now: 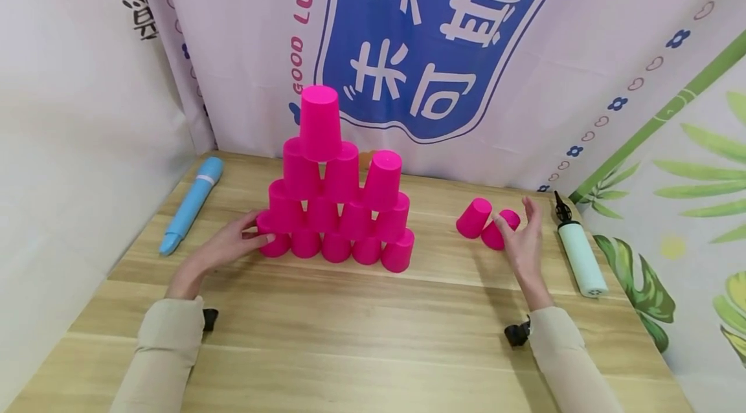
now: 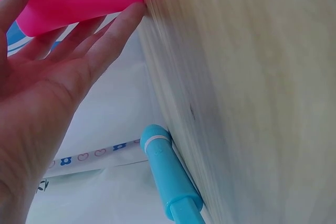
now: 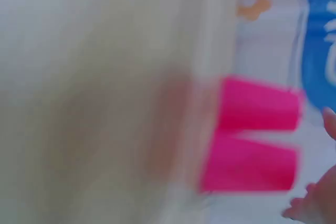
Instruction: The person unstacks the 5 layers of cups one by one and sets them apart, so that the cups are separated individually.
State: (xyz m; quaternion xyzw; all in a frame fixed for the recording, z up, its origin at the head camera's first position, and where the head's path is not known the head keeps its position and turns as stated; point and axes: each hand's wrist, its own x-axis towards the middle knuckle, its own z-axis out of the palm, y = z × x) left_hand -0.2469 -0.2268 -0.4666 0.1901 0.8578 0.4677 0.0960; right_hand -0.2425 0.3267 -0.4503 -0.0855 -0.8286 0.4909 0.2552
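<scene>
Pink cups (image 1: 337,248), turned upside down, stand stacked in rows as a pyramid, with a single cup (image 1: 320,125) at the peak. My left hand (image 1: 236,243) holds the leftmost bottom cup (image 1: 275,245), thumb at the front and fingers round its outer side. In the left wrist view that cup (image 2: 79,1) lies between thumb and fingers. On the right, two loose cups stand side by side, one upside-down cup (image 1: 474,219) and another cup (image 1: 495,237). My right hand (image 1: 524,241) hovers by the latter, thumb and fingers spread apart. The right wrist view is blurred.
A blue pump-like tube (image 1: 193,206) lies left of the pyramid. At the right edge lies a pale green hand pump (image 1: 581,257) with a black nozzle. Printed cloth (image 1: 245,76) hangs behind the wooden table (image 1: 350,335).
</scene>
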